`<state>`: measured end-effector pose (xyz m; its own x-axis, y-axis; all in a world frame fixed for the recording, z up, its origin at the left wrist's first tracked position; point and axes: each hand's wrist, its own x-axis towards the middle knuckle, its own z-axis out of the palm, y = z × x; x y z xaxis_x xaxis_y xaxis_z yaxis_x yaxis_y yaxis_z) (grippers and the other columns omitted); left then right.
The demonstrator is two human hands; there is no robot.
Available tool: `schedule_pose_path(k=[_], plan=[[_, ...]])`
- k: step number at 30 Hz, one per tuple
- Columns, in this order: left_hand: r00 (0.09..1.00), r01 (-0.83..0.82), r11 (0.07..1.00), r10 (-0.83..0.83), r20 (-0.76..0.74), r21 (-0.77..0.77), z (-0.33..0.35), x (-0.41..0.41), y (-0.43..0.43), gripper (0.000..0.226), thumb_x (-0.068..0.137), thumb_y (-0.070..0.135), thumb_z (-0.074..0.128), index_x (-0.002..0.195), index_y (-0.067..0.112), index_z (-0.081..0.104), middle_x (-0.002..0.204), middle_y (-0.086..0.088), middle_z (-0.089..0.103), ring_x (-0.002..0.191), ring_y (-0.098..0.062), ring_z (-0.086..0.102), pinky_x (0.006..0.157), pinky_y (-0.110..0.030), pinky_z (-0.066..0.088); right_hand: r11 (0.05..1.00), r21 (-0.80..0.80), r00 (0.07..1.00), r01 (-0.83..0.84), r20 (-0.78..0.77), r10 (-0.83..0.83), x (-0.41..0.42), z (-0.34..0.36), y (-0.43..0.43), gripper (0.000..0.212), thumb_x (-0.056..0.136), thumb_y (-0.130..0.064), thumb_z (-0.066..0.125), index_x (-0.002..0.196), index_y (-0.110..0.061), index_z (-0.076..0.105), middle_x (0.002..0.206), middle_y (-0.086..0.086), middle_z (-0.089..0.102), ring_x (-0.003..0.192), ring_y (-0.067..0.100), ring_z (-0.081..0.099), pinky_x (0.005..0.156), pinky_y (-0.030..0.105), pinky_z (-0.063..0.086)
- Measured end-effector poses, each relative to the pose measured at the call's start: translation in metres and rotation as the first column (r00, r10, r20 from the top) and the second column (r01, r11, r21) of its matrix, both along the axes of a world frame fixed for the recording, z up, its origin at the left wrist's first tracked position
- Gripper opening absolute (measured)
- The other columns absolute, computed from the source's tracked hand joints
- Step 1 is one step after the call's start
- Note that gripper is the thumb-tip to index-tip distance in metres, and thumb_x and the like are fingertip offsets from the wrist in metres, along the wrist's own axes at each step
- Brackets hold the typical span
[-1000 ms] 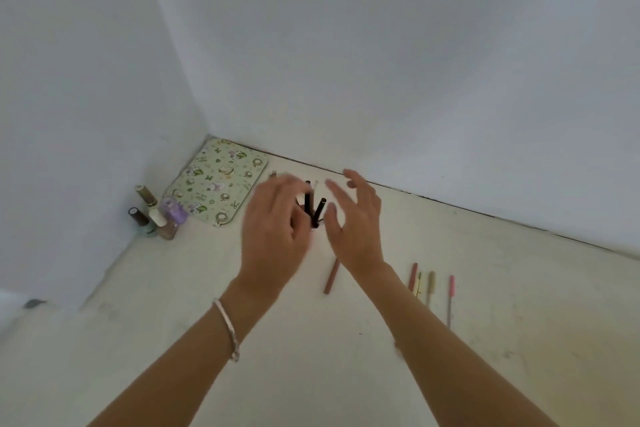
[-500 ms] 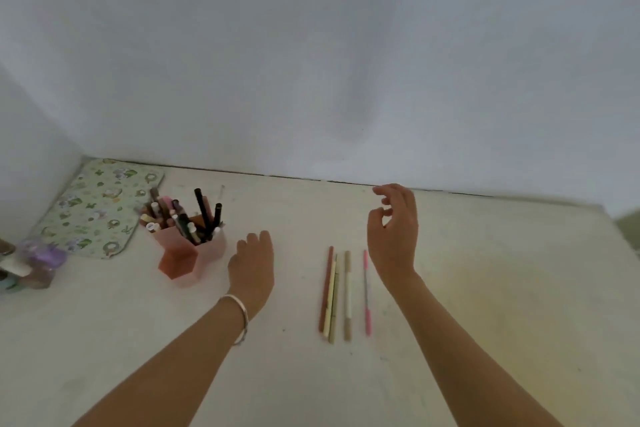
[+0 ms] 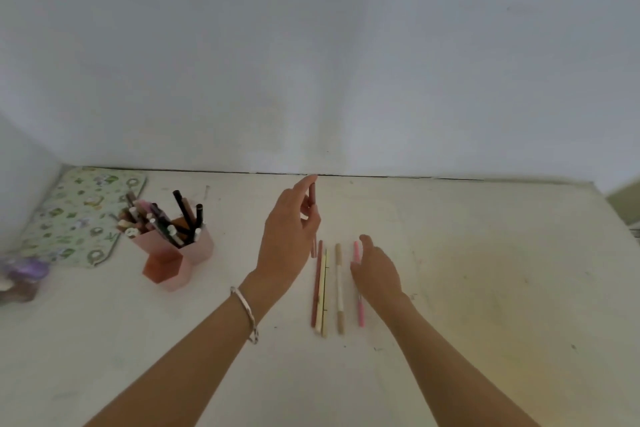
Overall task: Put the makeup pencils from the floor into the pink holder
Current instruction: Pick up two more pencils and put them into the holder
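A pink holder point(image 3: 200, 249) stands on the floor at the left, with several pencils leaning in it. My left hand point(image 3: 289, 239) is raised right of it and pinches a dark reddish pencil point(image 3: 313, 196) upright between thumb and fingers. Four pencils lie side by side on the floor below: a brown-red pencil point(image 3: 316, 291), a cream pencil point(image 3: 324, 298), a beige and white pencil point(image 3: 339, 291) and a pink pencil point(image 3: 360, 312). My right hand point(image 3: 377, 272) lies palm down over the upper half of the pink pencil, fingers spread and not closed on it.
A green patterned mat point(image 3: 79, 218) lies in the corner behind the holder. Blurred small bottles point(image 3: 22, 276) stand at the far left. The white wall point(image 3: 329, 80) closes off the back, and the floor ends at an edge on the far right point(image 3: 620, 208).
The view swung right, from the holder to the row of pencils. Both hands left the holder; my left hand rose with a pencil and my right hand dropped onto the pink pencil.
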<state>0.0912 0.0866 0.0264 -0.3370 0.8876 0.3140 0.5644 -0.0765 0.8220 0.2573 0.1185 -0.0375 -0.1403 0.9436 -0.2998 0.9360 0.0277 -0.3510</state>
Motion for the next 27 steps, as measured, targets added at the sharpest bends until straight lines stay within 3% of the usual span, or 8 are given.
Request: schedule_pose_path(k=[4,7,10,13,19,23,25,27], plan=[[0.998,-0.047,0.997,0.05,-0.045,0.063,0.014,-0.023,-0.016,0.049,0.097,0.01,0.052,0.141,0.03,0.045,0.1,0.007,0.055,0.09,-0.006,0.059,0.081,-0.025,0.057,0.995,0.022,0.996,-0.093,-0.005,0.093,-0.012,0.006,0.001,0.069,0.094,-0.001,0.04,0.155,-0.025,0.017,0.113,0.011,0.052,0.083,0.024,0.059,0.069,0.028,0.047],[0.98,-0.156,0.97,0.176,-0.095,0.187,0.036,-0.062,-0.033,0.047,0.097,0.013,0.052,0.141,0.029,0.044,0.103,0.009,0.054,0.094,-0.001,0.058,0.082,-0.013,0.053,0.967,0.254,0.949,-0.018,-0.301,0.097,-0.037,0.035,0.014,0.068,0.09,-0.003,0.048,0.151,-0.023,0.028,0.098,0.006,0.05,0.068,0.017,0.054,0.061,0.023,0.043],[0.934,-0.279,0.909,0.332,-0.133,0.31,0.053,-0.109,-0.05,0.042,0.097,0.014,0.053,0.138,0.025,0.047,0.107,0.007,0.053,0.095,0.002,0.058,0.083,-0.009,0.05,0.931,0.343,0.769,0.121,-0.625,0.131,-0.073,0.069,0.021,0.067,0.085,-0.002,0.052,0.142,-0.034,0.034,0.091,-0.001,0.051,0.068,0.008,0.051,0.064,0.017,0.044],[0.876,-0.413,0.857,0.467,-0.124,0.307,0.06,-0.147,-0.061,0.041,0.098,0.013,0.052,0.136,0.026,0.048,0.109,0.006,0.055,0.094,-0.004,0.06,0.087,-0.016,0.051,0.912,0.367,0.563,0.182,-0.799,0.209,-0.109,0.095,0.015,0.067,0.085,-0.003,0.054,0.135,-0.042,0.034,0.089,-0.004,0.052,0.074,0.01,0.056,0.069,0.017,0.05],[0.864,-0.445,0.894,0.443,-0.24,0.046,0.032,-0.164,-0.058,0.034,0.096,0.01,0.052,0.129,0.021,0.054,0.104,0.003,0.062,0.093,-0.012,0.059,0.087,-0.032,0.052,0.859,0.492,0.442,0.144,-0.808,0.389,-0.165,0.113,-0.007,0.066,0.088,-0.003,0.052,0.144,-0.031,0.03,0.09,-0.007,0.052,0.078,0.011,0.056,0.076,0.018,0.051],[0.812,-0.46,0.876,0.35,-0.467,-0.145,0.014,-0.168,-0.06,0.019,0.096,0.017,0.057,0.109,0.016,0.071,0.118,-0.004,0.065,0.121,-0.027,0.053,0.106,-0.041,0.037,0.857,0.502,0.448,0.113,-0.796,0.407,-0.179,0.108,-0.015,0.063,0.091,0.0,0.054,0.143,-0.029,0.033,0.092,-0.005,0.054,0.082,0.01,0.058,0.079,0.018,0.051],[0.76,-0.502,0.853,0.358,-0.543,-0.14,0.014,-0.171,-0.064,0.027,0.099,0.029,0.051,0.11,0.018,0.074,0.132,-0.005,0.061,0.133,-0.026,0.044,0.113,-0.041,0.028,0.869,0.483,0.434,0.109,-0.809,0.396,-0.185,0.106,-0.017,0.059,0.092,-0.002,0.055,0.141,-0.028,0.034,0.093,-0.004,0.056,0.085,0.011,0.06,0.08,0.016,0.051],[0.729,-0.505,0.863,0.44,-0.524,0.022,0.022,-0.176,-0.07,0.036,0.101,0.03,0.043,0.119,0.014,0.07,0.131,-0.007,0.062,0.129,-0.028,0.048,0.111,-0.043,0.032,0.881,0.463,0.425,0.1,-0.82,0.383,-0.193,0.104,-0.02,0.057,0.093,-0.004,0.055,0.14,-0.029,0.034,0.093,-0.004,0.058,0.088,0.012,0.061,0.082,0.018,0.052]])
